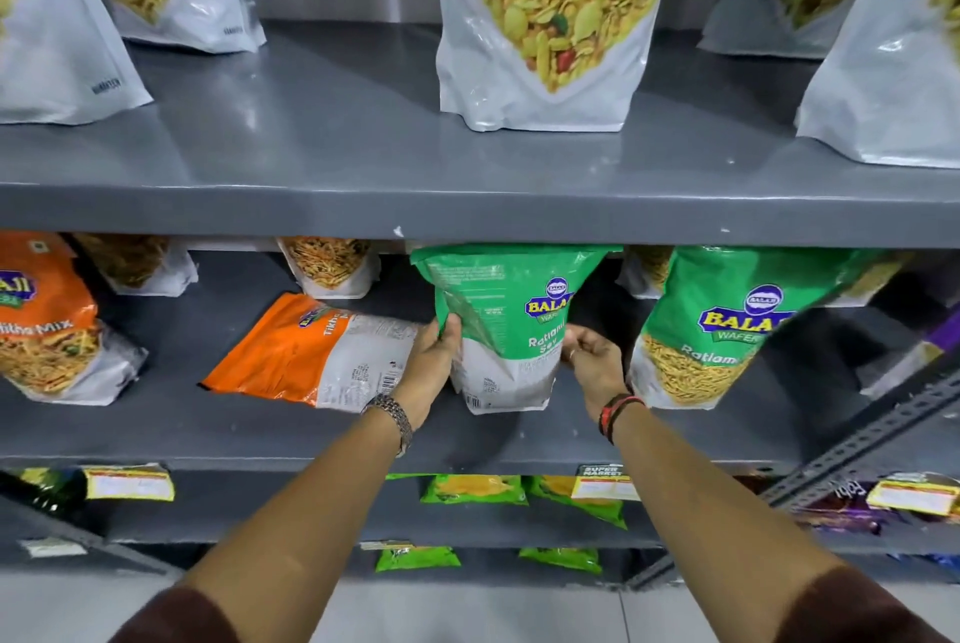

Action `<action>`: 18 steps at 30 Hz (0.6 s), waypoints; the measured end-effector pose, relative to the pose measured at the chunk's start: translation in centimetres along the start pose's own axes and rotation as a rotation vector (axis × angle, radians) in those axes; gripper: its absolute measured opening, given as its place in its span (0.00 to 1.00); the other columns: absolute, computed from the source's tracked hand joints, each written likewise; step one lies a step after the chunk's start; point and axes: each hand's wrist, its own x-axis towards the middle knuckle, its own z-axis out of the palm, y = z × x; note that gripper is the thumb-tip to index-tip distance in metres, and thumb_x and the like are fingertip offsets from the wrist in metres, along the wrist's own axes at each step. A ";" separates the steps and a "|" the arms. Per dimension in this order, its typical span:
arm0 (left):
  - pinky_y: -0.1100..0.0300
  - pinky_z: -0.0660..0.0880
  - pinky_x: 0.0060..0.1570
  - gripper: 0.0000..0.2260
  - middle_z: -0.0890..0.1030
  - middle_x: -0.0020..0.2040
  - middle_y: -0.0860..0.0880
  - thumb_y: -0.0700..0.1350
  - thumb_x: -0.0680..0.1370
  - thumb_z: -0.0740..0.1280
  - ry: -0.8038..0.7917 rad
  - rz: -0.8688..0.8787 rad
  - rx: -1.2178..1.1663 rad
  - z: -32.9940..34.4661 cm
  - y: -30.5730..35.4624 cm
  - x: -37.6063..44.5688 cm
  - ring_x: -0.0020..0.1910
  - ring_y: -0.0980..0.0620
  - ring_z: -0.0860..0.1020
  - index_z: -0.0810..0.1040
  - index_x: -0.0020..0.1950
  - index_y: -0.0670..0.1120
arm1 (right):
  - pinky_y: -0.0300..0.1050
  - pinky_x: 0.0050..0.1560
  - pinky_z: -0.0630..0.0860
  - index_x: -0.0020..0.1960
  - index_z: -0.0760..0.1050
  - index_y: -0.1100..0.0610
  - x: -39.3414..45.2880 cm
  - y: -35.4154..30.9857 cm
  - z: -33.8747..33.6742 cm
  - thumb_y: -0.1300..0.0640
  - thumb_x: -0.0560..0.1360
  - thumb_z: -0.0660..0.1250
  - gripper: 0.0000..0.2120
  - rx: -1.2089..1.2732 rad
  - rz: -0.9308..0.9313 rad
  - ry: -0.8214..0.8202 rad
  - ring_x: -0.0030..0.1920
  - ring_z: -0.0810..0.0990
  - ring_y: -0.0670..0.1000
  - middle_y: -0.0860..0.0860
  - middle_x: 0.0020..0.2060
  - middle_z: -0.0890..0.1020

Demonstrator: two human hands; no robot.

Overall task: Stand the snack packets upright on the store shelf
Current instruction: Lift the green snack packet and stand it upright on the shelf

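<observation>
A green Ratlami Sev packet (pixel 511 325) stands upright on the middle grey shelf (pixel 208 429), held from both sides. My left hand (pixel 434 364) grips its left edge and my right hand (pixel 595 367) presses its right side. To its left an orange packet (pixel 306 351) lies flat on the same shelf. A second green packet (pixel 727 325) stands upright to the right, and an orange mix packet (pixel 47 325) stands at the far left.
White pouches (pixel 545 18) of snack mix stand on the upper shelf (pixel 363 211). More pouches (pixel 330 265) sit at the back of the middle shelf. Small green packets (pixel 472 489) lie on lower shelves. A perforated metal upright (pixel 872 434) slants at the right.
</observation>
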 end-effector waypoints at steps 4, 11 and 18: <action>0.50 0.64 0.71 0.29 0.61 0.76 0.48 0.60 0.78 0.50 -0.027 -0.230 0.192 0.4 -0.5 -1.0 0.73 0.46 0.63 0.53 0.76 0.49 | 0.47 0.57 0.72 0.49 0.80 0.55 0.2 -0.9 -0.6 0.48 0.80 0.54 0.18 -0.020 0.145 -0.091 0.54 0.80 0.52 0.54 0.49 0.83; 0.56 0.70 0.55 0.22 0.74 0.63 0.45 0.59 0.79 0.52 -0.138 -0.394 -0.001 1.6 -0.1 -1.6 0.58 0.48 0.74 0.67 0.66 0.47 | 0.46 0.64 0.71 0.64 0.73 0.64 -1.9 -1.6 -1.4 0.42 0.79 0.45 0.32 -0.016 0.190 -0.160 0.63 0.76 0.58 0.61 0.63 0.77; 0.58 0.75 0.50 0.14 0.81 0.51 0.48 0.49 0.80 0.56 -0.030 -0.261 -0.200 3.0 -0.5 1.6 0.44 0.56 0.80 0.78 0.42 0.47 | 0.49 0.48 0.81 0.47 0.79 0.65 -6.9 -0.5 -1.4 0.43 0.80 0.48 0.30 0.065 0.222 -0.113 0.50 0.82 0.62 0.65 0.52 0.81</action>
